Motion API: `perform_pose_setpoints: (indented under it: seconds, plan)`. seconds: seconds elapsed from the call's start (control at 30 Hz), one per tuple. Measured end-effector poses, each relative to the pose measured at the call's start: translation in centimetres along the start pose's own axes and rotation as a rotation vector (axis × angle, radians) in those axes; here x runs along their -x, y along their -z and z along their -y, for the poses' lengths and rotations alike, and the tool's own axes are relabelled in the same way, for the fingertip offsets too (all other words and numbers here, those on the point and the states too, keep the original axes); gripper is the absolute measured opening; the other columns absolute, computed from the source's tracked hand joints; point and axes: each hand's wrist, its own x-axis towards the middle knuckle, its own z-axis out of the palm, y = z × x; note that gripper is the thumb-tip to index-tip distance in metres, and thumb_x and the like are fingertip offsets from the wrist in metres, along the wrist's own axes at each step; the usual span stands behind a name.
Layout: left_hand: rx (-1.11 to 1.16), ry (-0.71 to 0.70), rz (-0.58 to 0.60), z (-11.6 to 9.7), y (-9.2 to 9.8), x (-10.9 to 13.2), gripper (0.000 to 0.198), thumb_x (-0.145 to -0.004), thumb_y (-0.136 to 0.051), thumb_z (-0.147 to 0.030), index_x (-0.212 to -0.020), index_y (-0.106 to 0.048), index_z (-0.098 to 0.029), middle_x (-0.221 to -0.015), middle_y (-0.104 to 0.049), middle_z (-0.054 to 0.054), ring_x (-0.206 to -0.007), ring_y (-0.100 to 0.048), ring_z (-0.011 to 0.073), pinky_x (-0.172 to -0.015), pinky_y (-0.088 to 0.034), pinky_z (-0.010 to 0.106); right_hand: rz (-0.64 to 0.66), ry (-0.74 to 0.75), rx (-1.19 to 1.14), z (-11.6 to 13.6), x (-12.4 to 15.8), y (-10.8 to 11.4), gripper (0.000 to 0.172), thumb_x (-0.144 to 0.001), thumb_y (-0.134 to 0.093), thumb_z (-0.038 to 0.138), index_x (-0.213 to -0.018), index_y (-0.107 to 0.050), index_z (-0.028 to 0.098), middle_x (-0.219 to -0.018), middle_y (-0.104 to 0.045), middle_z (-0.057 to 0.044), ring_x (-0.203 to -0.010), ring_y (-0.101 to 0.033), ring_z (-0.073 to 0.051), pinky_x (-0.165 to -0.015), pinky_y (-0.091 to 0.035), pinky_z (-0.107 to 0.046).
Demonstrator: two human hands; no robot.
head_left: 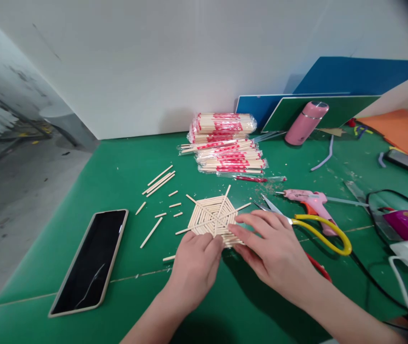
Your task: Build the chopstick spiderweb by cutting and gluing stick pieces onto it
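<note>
A flat hexagonal web made of wooden sticks (213,215) lies on the green table (118,167). My left hand (194,267) rests at its near edge with the fingers curled down, pressing on the near sticks. My right hand (272,248) lies at the web's right edge, its fingers stretched out and their tips on the sticks there. Loose cut stick pieces (159,184) lie scattered to the left of the web.
A black phone (91,260) lies at the near left. Packs of wrapped chopsticks (225,143) are stacked behind the web. Yellow-handled scissors (311,224), a pink glue gun (307,198), a pink bottle (306,122), coloured boards (333,91) and cables (386,286) crowd the right side.
</note>
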Motion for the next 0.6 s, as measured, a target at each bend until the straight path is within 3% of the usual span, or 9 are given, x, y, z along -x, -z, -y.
perform_pose_setpoints:
  seconds: [0.17,0.33,0.6]
  plan:
    - [-0.029,0.014,-0.008,-0.1,-0.1,-0.1,0.021,-0.084,-0.035,-0.014,-0.081,-0.055,-0.015,-0.064,-0.056,0.003,-0.057,-0.048,0.0159,-0.054,-0.031,0.028,0.118,0.010,0.035,-0.2,-0.6,-1.4,0.024,-0.089,-0.038,0.026,-0.097,-0.060,0.024,-0.073,-0.061,-0.001,-0.069,-0.046,-0.015,-0.061,-0.028,-0.029]
    - [-0.043,0.055,-0.029,-0.2,-0.1,0.0,0.022,-0.083,-0.035,-0.013,-0.081,-0.056,-0.014,-0.064,-0.056,0.004,-0.057,-0.049,0.0174,-0.052,-0.033,0.028,0.027,0.028,-0.014,-0.6,-0.7,-2.7,0.022,-0.088,-0.040,0.026,-0.088,-0.062,0.022,-0.067,-0.057,-0.001,-0.064,-0.042,-0.014,-0.058,-0.025,-0.027]
    - [-0.032,0.127,-0.056,-0.3,-0.3,0.2,0.022,-0.084,-0.035,-0.013,-0.081,-0.056,-0.015,-0.063,-0.057,0.004,-0.054,-0.048,0.0170,-0.050,-0.037,0.028,0.010,-0.028,-0.044,-0.2,-0.3,-3.4,0.025,-0.089,-0.037,0.028,-0.084,-0.060,0.021,-0.065,-0.056,-0.001,-0.063,-0.042,-0.015,-0.058,-0.022,-0.028]
